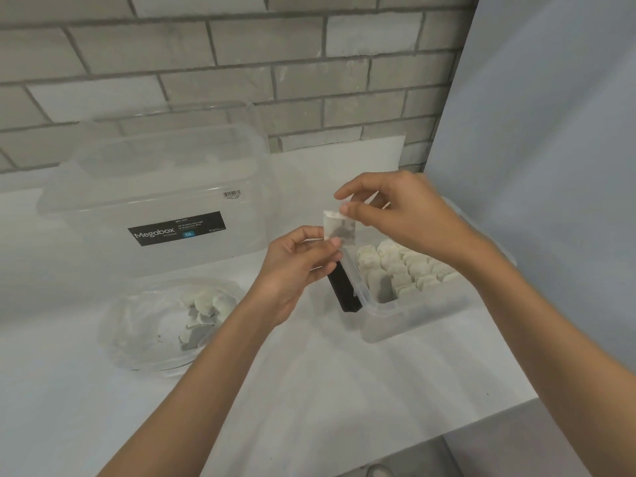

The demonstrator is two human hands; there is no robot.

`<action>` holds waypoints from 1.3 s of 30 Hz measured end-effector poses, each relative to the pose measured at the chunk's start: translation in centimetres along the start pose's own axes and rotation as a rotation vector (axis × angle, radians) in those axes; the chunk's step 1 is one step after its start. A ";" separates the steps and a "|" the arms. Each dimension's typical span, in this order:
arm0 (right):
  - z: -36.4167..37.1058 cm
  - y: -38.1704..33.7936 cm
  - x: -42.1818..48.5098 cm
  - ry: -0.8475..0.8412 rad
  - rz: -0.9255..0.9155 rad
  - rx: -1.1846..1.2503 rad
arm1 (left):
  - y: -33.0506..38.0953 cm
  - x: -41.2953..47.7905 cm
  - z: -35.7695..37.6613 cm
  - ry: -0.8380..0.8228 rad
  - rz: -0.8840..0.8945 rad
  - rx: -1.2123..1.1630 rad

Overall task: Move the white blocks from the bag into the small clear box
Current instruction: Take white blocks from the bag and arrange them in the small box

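My left hand [298, 268] pinches a white block [339, 229] at its bottom, my right hand [407, 215] its top; the small clear box [413, 313] sits below my fingers.

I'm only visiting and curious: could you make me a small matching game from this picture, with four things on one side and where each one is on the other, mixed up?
Things
1. Megabox storage box
2. clear bag
3. small clear box
4. single white block

Places
A. pinched between the left hand and the right hand
B. front left on the table
C. on the right, holding packed white blocks
D. back left, by the brick wall

Pairs: 1-D, 2-B, 3-C, 4-A
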State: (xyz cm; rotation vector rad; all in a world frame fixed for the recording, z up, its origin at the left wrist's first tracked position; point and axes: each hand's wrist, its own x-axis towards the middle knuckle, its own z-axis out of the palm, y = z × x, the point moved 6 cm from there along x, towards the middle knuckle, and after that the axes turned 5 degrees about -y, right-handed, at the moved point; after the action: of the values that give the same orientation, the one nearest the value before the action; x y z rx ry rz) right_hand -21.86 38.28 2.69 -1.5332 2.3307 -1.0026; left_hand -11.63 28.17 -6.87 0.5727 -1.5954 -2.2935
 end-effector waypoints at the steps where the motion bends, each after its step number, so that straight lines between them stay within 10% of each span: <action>1: 0.2 -0.2 0.0 -0.019 -0.021 -0.054 | 0.1 0.0 0.0 0.004 0.016 -0.003; 7: 0.7 -0.2 0.5 0.034 -0.101 -0.198 | 1.3 -0.2 0.0 0.033 0.176 0.143; 17: 0.5 0.3 0.3 -0.211 -0.076 0.474 | 1.8 -0.6 1.4 -0.236 -0.074 -0.145; 24: -0.9 1.4 0.3 0.099 -0.003 0.427 | 1.2 0.2 0.9 -0.116 0.018 -0.159; 33: -0.3 1.1 0.1 -0.010 -0.030 0.088 | 1.3 0.4 1.6 -0.059 0.111 0.150; 39: 2.0 8.4 0.3 -0.380 0.248 -0.101 | 1.3 0.3 -0.8 0.046 0.097 0.301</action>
State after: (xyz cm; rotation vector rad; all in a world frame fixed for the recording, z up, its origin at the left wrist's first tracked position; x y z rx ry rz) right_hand -27.32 39.15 -3.91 -1.2880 2.2488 -0.4923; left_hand -11.52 26.94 -5.91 0.5966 -1.9161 -1.9700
